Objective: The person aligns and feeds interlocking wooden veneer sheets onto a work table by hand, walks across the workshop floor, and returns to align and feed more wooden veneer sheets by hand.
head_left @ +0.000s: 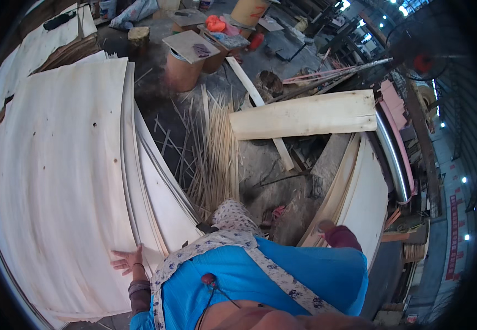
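Observation:
My left hand (129,259) lies with its fingers spread on the right edge of a tall stack of pale wood veneer sheets (68,165). The top sheet has a few small dark knots, and the edges below it fan out unevenly. My right hand (325,225) is at the near end of a second stack of veneer sheets (362,192) on my right. That hand is blurred, so its fingers cannot be made out, nor whether it touches the wood.
A loose veneer strip (304,116) bridges the space ahead. Thin wood offcuts (216,148) are heaped on the floor before me. Farther off stand a brown drum with a board on top (183,71) and a fan (423,63). A shiny metal roller (391,151) runs beside the right stack.

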A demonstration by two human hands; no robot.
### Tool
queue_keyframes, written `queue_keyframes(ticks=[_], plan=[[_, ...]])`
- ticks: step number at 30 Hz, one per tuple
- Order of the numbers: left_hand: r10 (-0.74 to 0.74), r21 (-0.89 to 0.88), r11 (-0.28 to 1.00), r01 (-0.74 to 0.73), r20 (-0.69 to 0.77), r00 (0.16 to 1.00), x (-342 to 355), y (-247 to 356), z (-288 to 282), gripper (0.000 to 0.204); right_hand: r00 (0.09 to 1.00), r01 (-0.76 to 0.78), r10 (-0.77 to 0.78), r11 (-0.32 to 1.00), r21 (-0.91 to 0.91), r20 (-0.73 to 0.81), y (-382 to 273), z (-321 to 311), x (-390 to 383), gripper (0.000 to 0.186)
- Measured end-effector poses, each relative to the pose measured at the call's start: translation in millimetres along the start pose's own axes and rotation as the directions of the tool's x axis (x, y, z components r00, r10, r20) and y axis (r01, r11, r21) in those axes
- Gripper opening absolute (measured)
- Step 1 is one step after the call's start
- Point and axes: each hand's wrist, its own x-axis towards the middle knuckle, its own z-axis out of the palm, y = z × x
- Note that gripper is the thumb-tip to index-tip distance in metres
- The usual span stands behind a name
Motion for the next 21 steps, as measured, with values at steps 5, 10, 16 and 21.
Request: queue_keyframes(ticks=[5, 10, 16, 21], plan=[[0.003, -0.025, 1.0, -0.004, -0.056, 0.998, 14, -2, 12, 0.13, 0.899, 0.274, -0.346, 0.923, -0.271, -0.27, -49, -113, 87, 0.035], [-0.138, -0.037, 0.99, 0.137, -0.041, 0.99, 15, 24, 0, 0.131, 0.959, 0.218, -0.207, 0.975, 0.039, -0.195, -173, -230, 57, 0.035], [-0.013, -0.059, 0.998, 0.015, 0.026, 1.0, 15, 201, -28, 0.131, 0.903, 0.383, -0.417, 0.891, -0.245, -0.104, -226, -303, 142, 0.037], [-0.268, -0.026, 0.963, 0.268, 0.011, 0.963, 40, 241, -7, 0.135, 0.902, 0.407, -0.413, 0.91, -0.074, -0.127, -240, -342, 187, 0.04]])
